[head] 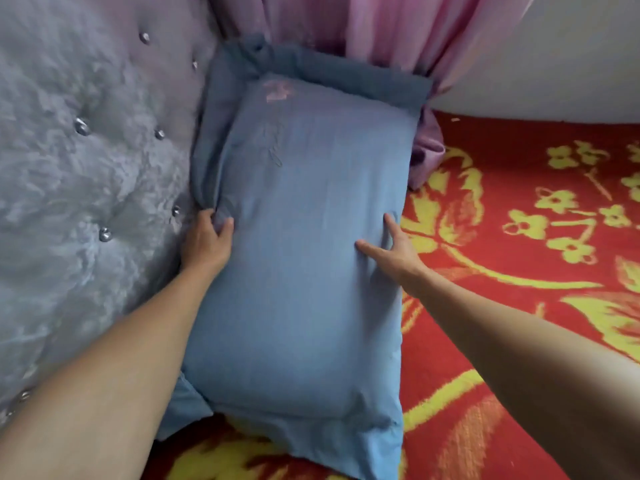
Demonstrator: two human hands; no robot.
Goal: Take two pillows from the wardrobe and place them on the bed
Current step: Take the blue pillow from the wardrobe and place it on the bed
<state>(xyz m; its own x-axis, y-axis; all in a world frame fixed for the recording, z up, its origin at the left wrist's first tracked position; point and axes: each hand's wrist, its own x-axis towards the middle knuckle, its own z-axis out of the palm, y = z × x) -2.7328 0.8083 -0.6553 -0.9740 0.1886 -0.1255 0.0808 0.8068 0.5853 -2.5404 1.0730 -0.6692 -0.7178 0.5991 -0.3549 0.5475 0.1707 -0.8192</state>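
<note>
A blue pillow (304,258) lies on the bed, on a red blanket with yellow flowers (512,265), its long left side against the headboard. Under it a second blue pillow (343,76) shows along the far end and the left side. My left hand (207,244) pinches the pillow's left edge by the headboard. My right hand (391,244) rests on the top pillow's right edge, thumb and fingers spread flat on the cloth.
A grey tufted headboard (86,174) with shiny buttons fills the left side. Pink curtains (363,32) hang behind the pillows, their hem bunched at the pillow's right corner. A pale wall (554,71) runs at the back right.
</note>
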